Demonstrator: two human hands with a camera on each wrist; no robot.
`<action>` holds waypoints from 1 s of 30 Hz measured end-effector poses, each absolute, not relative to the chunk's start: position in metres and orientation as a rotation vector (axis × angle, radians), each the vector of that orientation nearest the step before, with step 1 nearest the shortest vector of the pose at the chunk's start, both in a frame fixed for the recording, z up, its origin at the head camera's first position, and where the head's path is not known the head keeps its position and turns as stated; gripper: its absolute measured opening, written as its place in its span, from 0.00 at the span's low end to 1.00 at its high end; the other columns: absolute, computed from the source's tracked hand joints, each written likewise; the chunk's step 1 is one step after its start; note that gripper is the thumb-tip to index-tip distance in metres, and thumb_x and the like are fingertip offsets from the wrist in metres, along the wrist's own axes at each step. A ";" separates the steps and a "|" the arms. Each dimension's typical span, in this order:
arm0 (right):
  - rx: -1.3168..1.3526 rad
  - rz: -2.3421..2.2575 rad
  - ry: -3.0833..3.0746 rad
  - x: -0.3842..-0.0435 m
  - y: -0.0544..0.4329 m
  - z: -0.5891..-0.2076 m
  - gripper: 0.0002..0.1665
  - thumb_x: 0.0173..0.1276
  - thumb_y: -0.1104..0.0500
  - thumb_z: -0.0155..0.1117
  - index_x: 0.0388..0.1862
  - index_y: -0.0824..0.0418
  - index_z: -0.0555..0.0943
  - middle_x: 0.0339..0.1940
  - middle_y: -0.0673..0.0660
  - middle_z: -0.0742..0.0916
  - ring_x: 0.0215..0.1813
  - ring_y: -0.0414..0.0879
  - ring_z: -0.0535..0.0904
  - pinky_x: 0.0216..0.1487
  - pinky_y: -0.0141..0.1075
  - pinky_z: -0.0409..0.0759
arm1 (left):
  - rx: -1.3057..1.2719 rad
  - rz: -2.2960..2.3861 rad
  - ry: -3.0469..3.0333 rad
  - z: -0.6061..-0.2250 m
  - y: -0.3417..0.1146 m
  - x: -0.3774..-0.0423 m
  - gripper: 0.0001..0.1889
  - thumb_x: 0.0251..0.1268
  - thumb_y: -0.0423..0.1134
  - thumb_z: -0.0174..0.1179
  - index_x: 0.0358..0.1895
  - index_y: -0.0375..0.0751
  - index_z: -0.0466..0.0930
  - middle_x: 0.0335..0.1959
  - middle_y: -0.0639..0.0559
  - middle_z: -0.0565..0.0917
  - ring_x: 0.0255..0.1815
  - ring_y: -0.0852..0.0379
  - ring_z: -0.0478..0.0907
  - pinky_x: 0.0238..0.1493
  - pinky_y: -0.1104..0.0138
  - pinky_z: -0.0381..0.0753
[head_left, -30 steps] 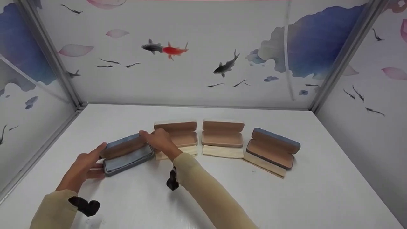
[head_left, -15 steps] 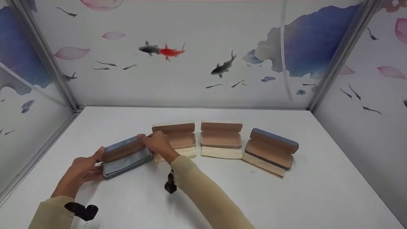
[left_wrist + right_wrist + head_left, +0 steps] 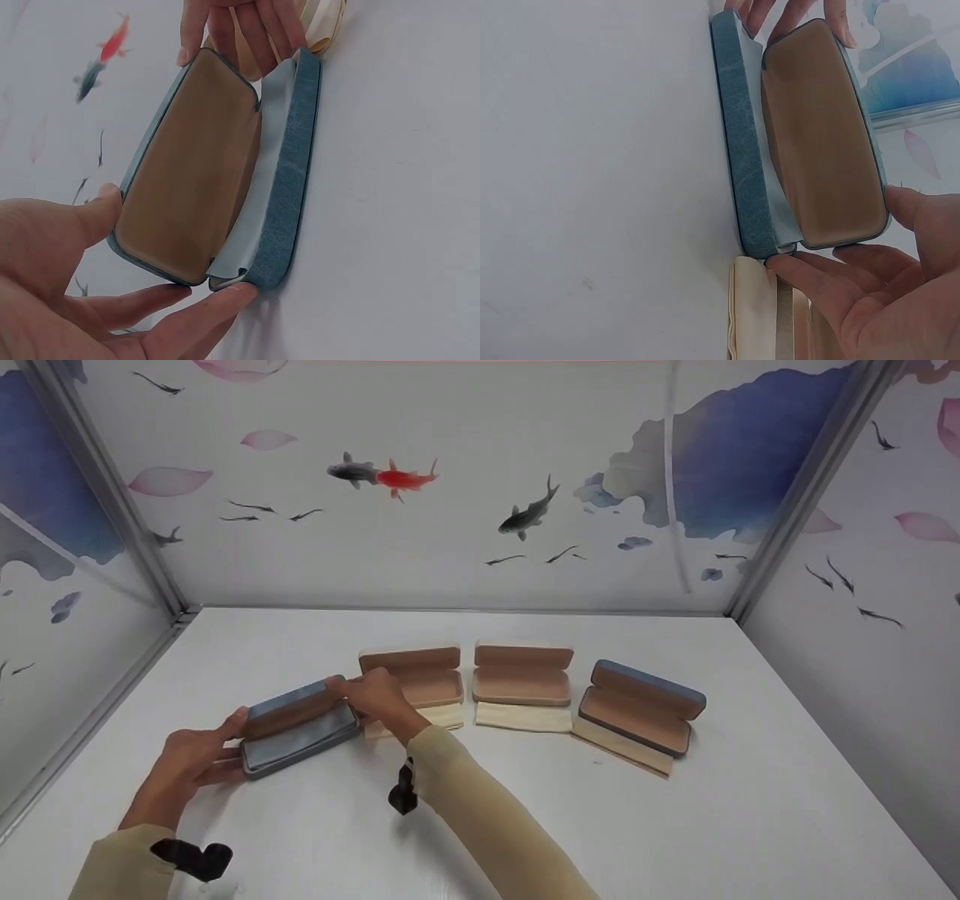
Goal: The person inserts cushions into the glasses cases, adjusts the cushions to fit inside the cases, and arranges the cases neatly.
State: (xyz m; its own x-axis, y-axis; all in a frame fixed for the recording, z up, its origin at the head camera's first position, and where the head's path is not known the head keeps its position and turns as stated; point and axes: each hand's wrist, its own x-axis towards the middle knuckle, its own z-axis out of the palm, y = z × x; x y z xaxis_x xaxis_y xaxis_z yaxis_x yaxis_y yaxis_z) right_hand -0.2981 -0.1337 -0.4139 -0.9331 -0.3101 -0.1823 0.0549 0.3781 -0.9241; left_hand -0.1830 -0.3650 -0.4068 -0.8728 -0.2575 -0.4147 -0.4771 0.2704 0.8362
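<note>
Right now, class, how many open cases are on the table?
4: the held blue case, far left; a partly hidden pale case beside it; a second pale case next; another blue case, far right.

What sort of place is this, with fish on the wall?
Most likely a small booth, perhaps set up for filming handiwork: metal posts frame printed walls around a white table, and each sleeve has a black gadget at its cuff end.
</note>
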 end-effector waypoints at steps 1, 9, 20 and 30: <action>-0.234 -1.577 2.307 -0.299 -0.133 -0.414 0.33 0.68 0.43 0.68 0.09 0.51 0.64 0.11 0.44 0.60 0.17 0.38 0.51 0.21 0.34 0.55 | -0.689 1.657 2.341 -0.407 -0.365 -0.183 0.55 0.69 0.68 0.49 0.75 0.16 0.44 0.72 0.19 0.61 0.35 0.65 0.87 0.42 0.70 0.87; -0.266 -1.577 2.289 -0.300 -0.129 -0.416 0.37 0.68 0.44 0.68 0.06 0.51 0.61 0.08 0.44 0.59 0.16 0.37 0.50 0.19 0.32 0.52 | -0.680 1.692 2.351 -0.411 -0.364 -0.180 0.57 0.69 0.66 0.52 0.74 0.15 0.41 0.71 0.22 0.65 0.38 0.65 0.87 0.43 0.70 0.87; -0.278 -1.555 2.307 -0.296 -0.125 -0.419 0.24 0.68 0.45 0.69 0.18 0.59 0.79 0.18 0.46 0.69 0.29 0.40 0.68 0.33 0.33 0.66 | -0.633 1.679 2.396 -0.416 -0.360 -0.173 0.52 0.70 0.65 0.52 0.76 0.20 0.46 0.74 0.22 0.59 0.41 0.71 0.83 0.44 0.75 0.84; -0.327 -1.603 2.285 -0.294 -0.122 -0.424 0.33 0.68 0.50 0.70 0.08 0.54 0.63 0.13 0.45 0.62 0.23 0.39 0.61 0.28 0.32 0.61 | -0.592 1.650 2.441 -0.419 -0.359 -0.170 0.50 0.71 0.62 0.53 0.75 0.20 0.49 0.71 0.23 0.65 0.45 0.68 0.84 0.45 0.75 0.85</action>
State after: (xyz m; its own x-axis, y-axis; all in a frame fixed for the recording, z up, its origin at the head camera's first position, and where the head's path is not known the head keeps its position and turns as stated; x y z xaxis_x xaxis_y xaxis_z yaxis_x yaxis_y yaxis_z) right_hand -0.2938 -0.1223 -0.4242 -0.9191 -0.3700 -0.1357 0.0016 0.3408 -0.9402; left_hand -0.1700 -0.3587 -0.4191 -0.9135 -0.2437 -0.3258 -0.3931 0.3223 0.8611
